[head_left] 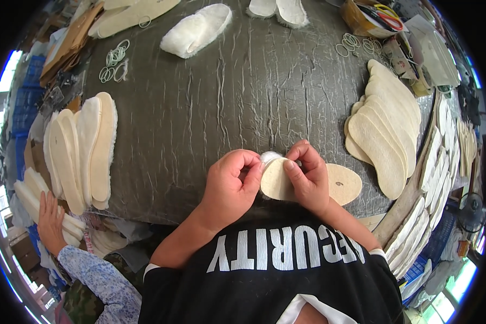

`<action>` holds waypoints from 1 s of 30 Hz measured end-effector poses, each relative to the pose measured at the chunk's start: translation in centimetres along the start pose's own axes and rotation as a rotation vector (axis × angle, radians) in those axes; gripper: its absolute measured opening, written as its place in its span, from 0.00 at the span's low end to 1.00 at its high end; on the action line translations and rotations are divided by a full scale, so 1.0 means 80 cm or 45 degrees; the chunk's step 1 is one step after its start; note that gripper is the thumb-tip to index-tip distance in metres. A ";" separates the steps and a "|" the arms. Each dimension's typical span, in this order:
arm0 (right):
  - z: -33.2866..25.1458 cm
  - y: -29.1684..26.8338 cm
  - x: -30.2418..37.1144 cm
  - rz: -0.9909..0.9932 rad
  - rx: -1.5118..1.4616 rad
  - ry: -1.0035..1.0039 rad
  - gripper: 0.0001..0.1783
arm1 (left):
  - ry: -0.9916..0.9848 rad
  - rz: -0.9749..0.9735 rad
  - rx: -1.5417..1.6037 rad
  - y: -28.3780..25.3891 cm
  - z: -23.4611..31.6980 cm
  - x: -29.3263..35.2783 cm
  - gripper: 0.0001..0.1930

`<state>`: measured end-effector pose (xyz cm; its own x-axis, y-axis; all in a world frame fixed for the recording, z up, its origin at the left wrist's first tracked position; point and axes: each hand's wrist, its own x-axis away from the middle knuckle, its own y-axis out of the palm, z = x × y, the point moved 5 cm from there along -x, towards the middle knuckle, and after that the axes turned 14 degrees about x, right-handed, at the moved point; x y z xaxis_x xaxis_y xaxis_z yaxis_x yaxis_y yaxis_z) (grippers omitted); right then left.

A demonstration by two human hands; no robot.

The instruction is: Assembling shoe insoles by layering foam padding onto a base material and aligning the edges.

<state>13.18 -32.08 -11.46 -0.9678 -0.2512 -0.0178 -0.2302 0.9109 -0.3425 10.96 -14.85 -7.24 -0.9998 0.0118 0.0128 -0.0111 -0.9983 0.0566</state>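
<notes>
Wrinkled and dark, the bench (243, 97) stretches ahead of a worker whose left hand (234, 179) and right hand (311, 179) each close in a narrow grip, thumb to finger, on a cream insole (278, 182) edged with white fluff. One end juts out right of the right grip. Ahead lies a fluffy white piece (197, 29); stacked soles (105, 148) and fanned soles (382, 143) flank both grips, left and right. Far left of the left grip, a co-worker's hand (50, 225) touches thick pads (72, 229).
</notes>
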 end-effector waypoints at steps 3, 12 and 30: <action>-0.003 -0.002 0.002 -0.004 -0.061 -0.101 0.07 | -0.036 0.003 -0.037 -0.001 -0.003 0.000 0.03; -0.020 -0.009 0.004 -0.139 -0.170 -0.352 0.07 | 0.240 0.201 -0.411 -0.013 -0.035 0.000 0.05; 0.004 0.006 0.005 0.007 0.074 0.091 0.05 | 0.013 0.023 -0.033 0.000 -0.012 0.006 0.04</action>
<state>12.69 -31.84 -11.97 -0.9743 -0.2203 0.0463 -0.2204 0.8912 -0.3964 10.46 -14.93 -8.16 -1.0000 -0.0068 0.0031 0.0069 -0.9995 0.0307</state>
